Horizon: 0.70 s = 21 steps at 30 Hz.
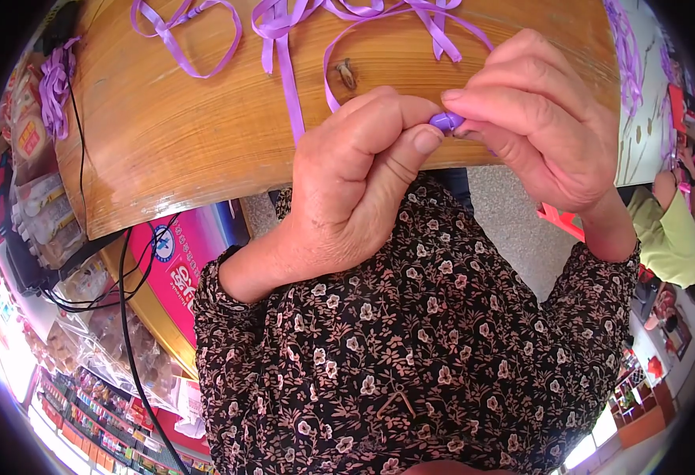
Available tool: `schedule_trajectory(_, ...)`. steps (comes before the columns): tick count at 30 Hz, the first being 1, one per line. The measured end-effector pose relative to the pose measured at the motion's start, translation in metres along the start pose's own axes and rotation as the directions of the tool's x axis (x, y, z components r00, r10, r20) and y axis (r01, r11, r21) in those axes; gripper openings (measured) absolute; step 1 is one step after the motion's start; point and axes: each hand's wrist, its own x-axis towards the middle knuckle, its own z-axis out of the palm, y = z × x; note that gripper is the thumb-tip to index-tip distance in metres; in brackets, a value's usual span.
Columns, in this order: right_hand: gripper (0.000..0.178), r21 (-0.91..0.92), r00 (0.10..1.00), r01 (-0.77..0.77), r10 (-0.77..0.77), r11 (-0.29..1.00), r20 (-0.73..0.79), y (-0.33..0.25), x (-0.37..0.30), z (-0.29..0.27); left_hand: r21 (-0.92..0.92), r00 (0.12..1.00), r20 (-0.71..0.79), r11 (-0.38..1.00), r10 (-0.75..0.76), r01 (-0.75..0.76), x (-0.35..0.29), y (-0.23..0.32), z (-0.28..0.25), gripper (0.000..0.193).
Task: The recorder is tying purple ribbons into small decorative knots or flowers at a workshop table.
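Observation:
Just over the table's near edge, both my hands meet at a small purple plastic clasp (445, 121). My left hand (343, 178) pinches one end between thumb and curled forefinger. From the other side, my right hand (549, 119) closes its thumb and fingertips on the opposite end. A thin purple ribbon (328, 75) curves across the table and disappears behind my left hand. Beside it, another flat purple ribbon (286, 87) runs down toward the same hand. Whether the clasp's two halves are fully joined I cannot tell.
More looped purple lanyards (197, 47) lie along the far side of the wooden table (165, 150). Purple ribbons also hang at left (56, 87) and over a white surface at right (640, 119). A pink box (181, 269) and black cables (130, 332) are at left. At right is another person's green sleeve (664, 229).

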Motion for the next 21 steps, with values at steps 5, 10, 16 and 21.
schedule_trajectory(5,0.030,-0.026,1.000,0.003,-0.003,1.000,-0.010,0.000,0.001,0.001,0.029,0.999,0.000,0.998,0.047,-0.047,0.001,-0.003,-0.001,0.005)
schedule_trajectory(10,0.031,-0.036,0.999,0.033,-0.034,0.999,-0.009,0.000,0.000,0.005,-0.018,0.998,-0.033,0.998,0.062,-0.062,-0.003,-0.008,-0.001,0.005)
schedule_trajectory(16,0.030,-0.085,0.996,0.087,-0.088,0.993,-0.007,0.001,-0.003,0.010,0.202,0.979,0.081,0.959,0.189,-0.201,0.002,-0.002,-0.009,0.006)
schedule_trajectory(21,0.026,-0.062,0.989,0.143,-0.145,0.988,-0.033,-0.002,-0.005,0.017,0.284,0.953,0.077,0.910,0.294,-0.303,0.000,-0.009,-0.010,0.011)
